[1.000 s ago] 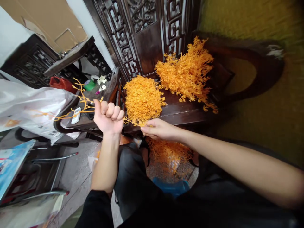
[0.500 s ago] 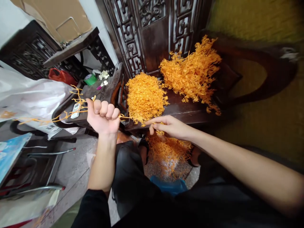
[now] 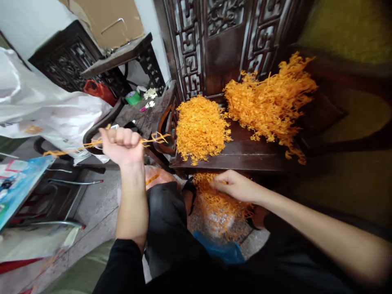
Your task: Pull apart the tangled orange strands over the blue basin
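My left hand (image 3: 124, 145) is closed in a fist around thin, branched orange plastic-looking stems (image 3: 157, 139), whose ends stick out on both sides. My right hand (image 3: 235, 185) has curled fingers above a loose heap of orange strands (image 3: 226, 210) down near the floor. What its fingers hold, if anything, is hidden. On the dark wooden seat (image 3: 245, 160) lies a compact pile of small orange pieces (image 3: 200, 128). A larger, tangled orange bunch (image 3: 269, 98) lies beside it to the right.
A blue plastic bag (image 3: 219, 249) lies on the floor between my legs. To the left are a white plastic bag (image 3: 61, 110), a red bag (image 3: 99, 92), a green tape roll (image 3: 133, 98) and white flower pieces (image 3: 150, 94). A carved backrest (image 3: 225, 61) rises behind the piles.
My right hand has moved away from the compact pile's front edge, down over the lower heap. The stems in my left fist have come away from the pile. The view has shifted left.
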A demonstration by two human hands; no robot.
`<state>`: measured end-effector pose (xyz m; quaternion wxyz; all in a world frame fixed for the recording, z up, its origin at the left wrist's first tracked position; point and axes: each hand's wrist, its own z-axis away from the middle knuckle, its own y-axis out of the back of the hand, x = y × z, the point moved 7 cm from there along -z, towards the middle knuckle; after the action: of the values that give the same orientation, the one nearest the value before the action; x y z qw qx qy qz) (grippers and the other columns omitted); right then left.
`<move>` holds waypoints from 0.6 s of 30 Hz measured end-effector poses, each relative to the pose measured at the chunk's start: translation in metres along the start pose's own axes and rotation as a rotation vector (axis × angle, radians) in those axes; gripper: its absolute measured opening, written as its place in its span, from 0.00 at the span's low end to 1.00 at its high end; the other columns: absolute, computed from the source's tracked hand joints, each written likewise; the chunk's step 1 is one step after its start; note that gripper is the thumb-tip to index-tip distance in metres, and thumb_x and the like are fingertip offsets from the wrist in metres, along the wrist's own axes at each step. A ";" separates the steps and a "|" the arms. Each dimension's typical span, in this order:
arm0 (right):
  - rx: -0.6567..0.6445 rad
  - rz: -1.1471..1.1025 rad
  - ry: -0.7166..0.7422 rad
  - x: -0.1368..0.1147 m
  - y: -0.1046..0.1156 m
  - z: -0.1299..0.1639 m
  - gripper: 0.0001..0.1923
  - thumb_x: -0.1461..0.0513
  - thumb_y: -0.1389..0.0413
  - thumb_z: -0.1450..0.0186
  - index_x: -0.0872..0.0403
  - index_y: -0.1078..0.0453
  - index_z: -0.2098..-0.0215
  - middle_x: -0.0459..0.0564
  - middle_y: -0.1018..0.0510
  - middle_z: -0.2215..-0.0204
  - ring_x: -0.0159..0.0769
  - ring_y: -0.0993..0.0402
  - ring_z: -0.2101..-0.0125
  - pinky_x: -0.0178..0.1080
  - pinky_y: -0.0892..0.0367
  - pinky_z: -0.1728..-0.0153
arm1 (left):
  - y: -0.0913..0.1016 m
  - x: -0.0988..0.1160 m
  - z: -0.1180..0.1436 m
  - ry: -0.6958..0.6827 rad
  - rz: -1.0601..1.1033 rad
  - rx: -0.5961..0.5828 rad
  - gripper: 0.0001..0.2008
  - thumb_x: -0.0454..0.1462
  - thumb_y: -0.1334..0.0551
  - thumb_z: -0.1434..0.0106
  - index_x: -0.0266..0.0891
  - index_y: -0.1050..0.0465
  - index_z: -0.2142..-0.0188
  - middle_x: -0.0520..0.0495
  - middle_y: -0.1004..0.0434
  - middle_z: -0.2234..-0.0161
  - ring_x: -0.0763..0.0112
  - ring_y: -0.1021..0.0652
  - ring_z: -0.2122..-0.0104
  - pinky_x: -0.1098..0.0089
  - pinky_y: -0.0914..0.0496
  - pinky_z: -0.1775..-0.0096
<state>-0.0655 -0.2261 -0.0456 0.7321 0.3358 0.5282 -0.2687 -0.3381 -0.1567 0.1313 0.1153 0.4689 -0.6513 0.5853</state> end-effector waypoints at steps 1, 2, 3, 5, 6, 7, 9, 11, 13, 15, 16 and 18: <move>-0.006 -0.038 -0.078 0.013 0.002 0.001 0.19 0.51 0.45 0.36 0.54 0.32 0.79 0.40 0.38 0.87 0.27 0.46 0.86 0.34 0.52 0.81 | 0.002 -0.002 0.002 0.041 0.023 -0.003 0.27 0.46 0.59 0.21 0.41 0.61 0.78 0.58 0.64 0.83 0.77 0.58 0.84 0.73 0.54 0.82; 0.002 -0.074 -0.136 0.022 0.006 0.001 0.16 0.52 0.45 0.36 0.54 0.29 0.76 0.39 0.37 0.88 0.27 0.46 0.87 0.34 0.52 0.82 | 0.002 -0.006 0.006 0.087 0.043 -0.009 0.28 0.47 0.58 0.21 0.41 0.60 0.78 0.58 0.63 0.83 0.77 0.57 0.84 0.73 0.54 0.82; 0.035 -0.090 -0.172 0.028 0.012 -0.001 0.15 0.54 0.46 0.37 0.55 0.27 0.73 0.40 0.37 0.88 0.28 0.45 0.88 0.34 0.50 0.82 | 0.001 -0.011 0.011 0.125 0.063 -0.013 0.28 0.48 0.57 0.22 0.41 0.59 0.79 0.58 0.63 0.83 0.78 0.56 0.85 0.73 0.54 0.82; 0.155 -0.046 -0.195 0.033 0.032 -0.010 0.14 0.55 0.48 0.39 0.56 0.26 0.71 0.41 0.34 0.86 0.28 0.43 0.88 0.34 0.48 0.83 | -0.003 -0.019 0.021 0.160 0.095 -0.006 0.29 0.50 0.56 0.22 0.40 0.58 0.79 0.58 0.61 0.83 0.79 0.54 0.86 0.74 0.53 0.82; 0.226 0.004 -0.196 0.032 0.044 -0.016 0.15 0.54 0.49 0.39 0.56 0.26 0.70 0.42 0.34 0.86 0.29 0.42 0.87 0.34 0.47 0.83 | -0.005 -0.023 0.025 0.171 0.095 -0.004 0.30 0.51 0.56 0.23 0.40 0.57 0.80 0.58 0.61 0.83 0.80 0.53 0.86 0.74 0.53 0.82; 0.296 0.061 -0.199 0.031 0.057 -0.025 0.16 0.54 0.50 0.39 0.56 0.26 0.69 0.42 0.34 0.85 0.30 0.42 0.87 0.35 0.47 0.83 | -0.006 -0.029 0.028 0.190 0.074 -0.019 0.31 0.52 0.55 0.23 0.40 0.56 0.80 0.58 0.60 0.83 0.80 0.52 0.86 0.74 0.53 0.82; 0.404 0.170 -0.210 0.026 0.082 -0.049 0.18 0.53 0.52 0.38 0.57 0.26 0.66 0.42 0.35 0.85 0.31 0.41 0.86 0.35 0.45 0.82 | -0.009 -0.044 0.032 0.241 -0.066 -0.132 0.31 0.53 0.51 0.24 0.40 0.53 0.81 0.58 0.59 0.84 0.80 0.51 0.86 0.74 0.53 0.81; 0.487 0.287 -0.216 0.018 0.107 -0.082 0.18 0.53 0.52 0.36 0.57 0.26 0.66 0.44 0.33 0.84 0.33 0.37 0.83 0.36 0.40 0.78 | -0.013 -0.064 0.039 0.270 -0.372 -0.377 0.31 0.54 0.46 0.27 0.40 0.49 0.81 0.57 0.54 0.84 0.80 0.48 0.85 0.73 0.52 0.80; 0.557 0.424 -0.212 0.005 0.129 -0.121 0.18 0.53 0.51 0.34 0.58 0.26 0.66 0.50 0.28 0.80 0.38 0.30 0.76 0.39 0.34 0.71 | -0.016 -0.085 0.051 0.249 -0.807 -0.693 0.29 0.54 0.42 0.30 0.40 0.43 0.81 0.55 0.46 0.84 0.78 0.43 0.83 0.72 0.49 0.78; 0.602 0.560 -0.183 -0.011 0.145 -0.160 0.19 0.55 0.52 0.32 0.60 0.25 0.64 0.60 0.22 0.69 0.46 0.24 0.63 0.44 0.31 0.58 | -0.013 -0.103 0.066 0.217 -1.254 -0.997 0.24 0.52 0.40 0.32 0.39 0.34 0.78 0.51 0.36 0.81 0.74 0.35 0.80 0.71 0.43 0.75; 0.614 0.624 -0.160 -0.020 0.150 -0.178 0.20 0.56 0.53 0.31 0.62 0.24 0.61 0.65 0.21 0.61 0.50 0.25 0.55 0.46 0.32 0.50 | -0.011 -0.110 0.073 0.222 -1.441 -1.132 0.21 0.51 0.40 0.32 0.38 0.29 0.74 0.48 0.31 0.78 0.71 0.30 0.77 0.70 0.40 0.73; 0.616 0.736 -0.119 -0.032 0.152 -0.208 0.24 0.55 0.54 0.28 0.66 0.26 0.51 0.73 0.27 0.46 0.57 0.33 0.41 0.51 0.40 0.39 | -0.005 -0.119 0.088 0.290 -1.709 -1.360 0.17 0.49 0.39 0.33 0.38 0.23 0.65 0.41 0.21 0.70 0.62 0.21 0.69 0.67 0.32 0.68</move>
<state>-0.0845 0.0326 -0.0288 0.6740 0.6856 0.2276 -0.1543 -0.2354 -0.1760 0.0260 0.7918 0.5304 -0.2787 -0.1185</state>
